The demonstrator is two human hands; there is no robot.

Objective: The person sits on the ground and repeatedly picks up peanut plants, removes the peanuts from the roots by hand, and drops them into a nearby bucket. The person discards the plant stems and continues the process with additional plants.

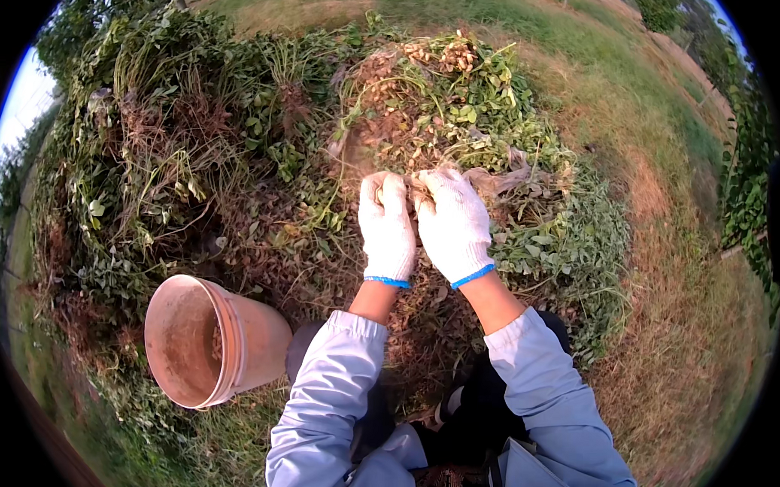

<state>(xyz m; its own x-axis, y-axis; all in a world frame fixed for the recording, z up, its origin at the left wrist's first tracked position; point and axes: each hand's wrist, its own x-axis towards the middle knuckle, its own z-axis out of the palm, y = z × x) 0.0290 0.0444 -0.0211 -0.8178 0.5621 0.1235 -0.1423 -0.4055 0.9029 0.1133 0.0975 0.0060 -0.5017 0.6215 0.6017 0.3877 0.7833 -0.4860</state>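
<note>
My left hand (387, 225), in a white knitted glove with a blue cuff, has its fingers curled near the middle of the view. Close beside it is my right hand (454, 223), gloved alike, with its fingers bent around brownish stringy matter. What exactly lies between the fingertips is partly hidden by the gloves. Just beyond both hands, peanut pods (457, 55) and green leaves lie on a heap of pulled peanut plants (385, 105). A thin crumpled piece of brownish netting or plastic film (507, 177) lies to the right of my right hand.
At the lower left a pale orange plastic bucket (258, 345) leans over, its mouth towards the left, with a little brown matter inside. A large pile of uprooted peanut plants (186, 122) fills the left and upper left. Dry grass (677, 362) covers the ground on the right.
</note>
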